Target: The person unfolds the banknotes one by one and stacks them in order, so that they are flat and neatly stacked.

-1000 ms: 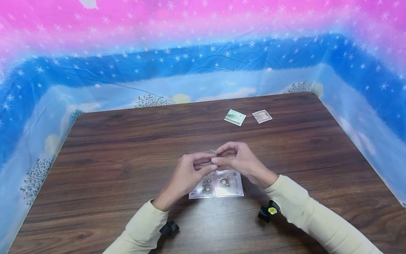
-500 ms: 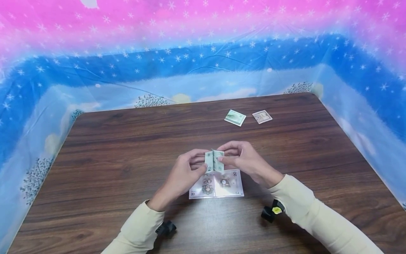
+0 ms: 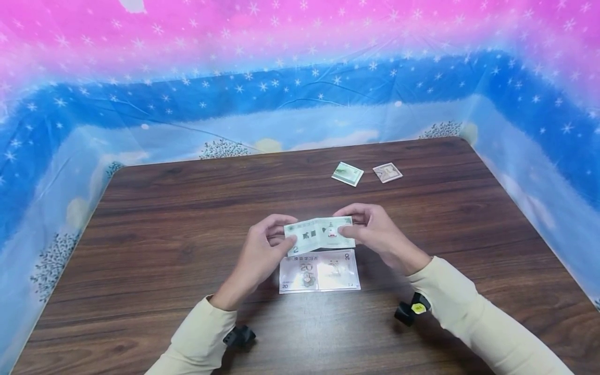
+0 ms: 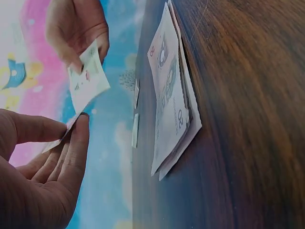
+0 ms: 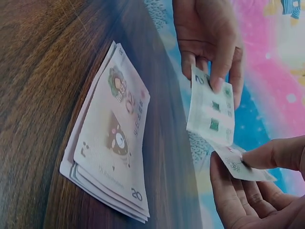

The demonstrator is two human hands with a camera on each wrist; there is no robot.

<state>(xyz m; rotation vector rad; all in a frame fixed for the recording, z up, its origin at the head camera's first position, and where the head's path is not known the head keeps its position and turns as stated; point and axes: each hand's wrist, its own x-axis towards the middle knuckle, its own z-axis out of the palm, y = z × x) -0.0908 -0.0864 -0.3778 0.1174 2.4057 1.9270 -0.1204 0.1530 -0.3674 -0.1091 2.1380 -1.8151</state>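
A green play banknote (image 3: 311, 237) marked 2 is spread between both hands, with a crease down its middle. My left hand (image 3: 267, 247) pinches its left end between thumb and fingers. At the other end, my right hand (image 3: 372, 232) pinches the note, thumb on the printed face. Just below it in the head view lies a pinkish note (image 3: 300, 281) marked 20, creased at the centre. Both wrist views show that this is the top of a small stack of notes (image 5: 112, 129) on the table, with the green note held above table level.
Farther back on the wooden table (image 3: 187, 208) lie a folded green note (image 3: 347, 174) and, to its right, a folded brownish note (image 3: 387, 172). A snowflake-patterned cloth (image 3: 281, 94) hangs around the back and sides of the table.
The green note was folded and nearly hidden between the fingertips; it has been opened out to its full width. My hands have moved apart, left hand leftward and right hand rightward.
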